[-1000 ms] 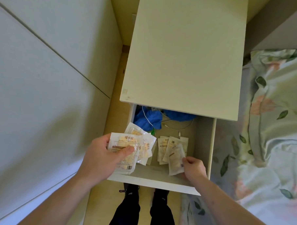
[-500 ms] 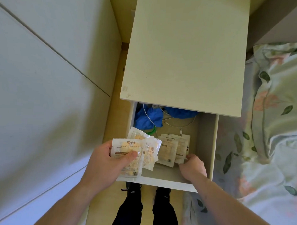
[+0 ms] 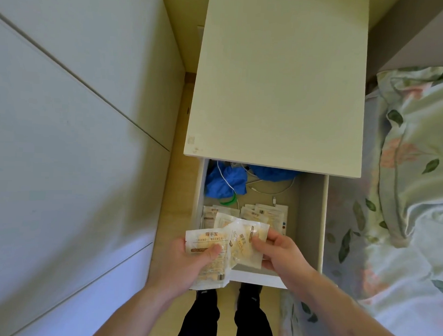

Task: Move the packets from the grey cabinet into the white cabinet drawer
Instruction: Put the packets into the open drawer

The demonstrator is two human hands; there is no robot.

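White wardrobe panels (image 3: 72, 125) are filling the left side as we are looking down. Next, we are seeing the left hand (image 3: 185, 264) gripping a stack of packets (image 3: 206, 258), thumb pressing on the top one, which is reading "HAND WARMER"; this stack is hanging over the drawer's front left corner. Just right of it, the right hand (image 3: 280, 251) is pinching another packet (image 3: 247, 245) between thumb and fingers, its edge overlapping the stack in the left hand. Both are hovering above the white cabinet drawer (image 3: 310, 222), which is standing pulled open under the white cabinet top (image 3: 277, 81). Inside the drawer, we are seeing more packets (image 3: 266, 215) lying flat in the middle, with a blue cloth (image 3: 225, 180), a green band (image 3: 228, 200) and a white cable (image 3: 277, 190) sitting toward the back. Below the drawer front, we are seeing dark trouser legs and shoes (image 3: 226, 318) on the wooden floor (image 3: 175, 191). Far right, a floral bedspread (image 3: 401, 201) is lying beside the cabinet.
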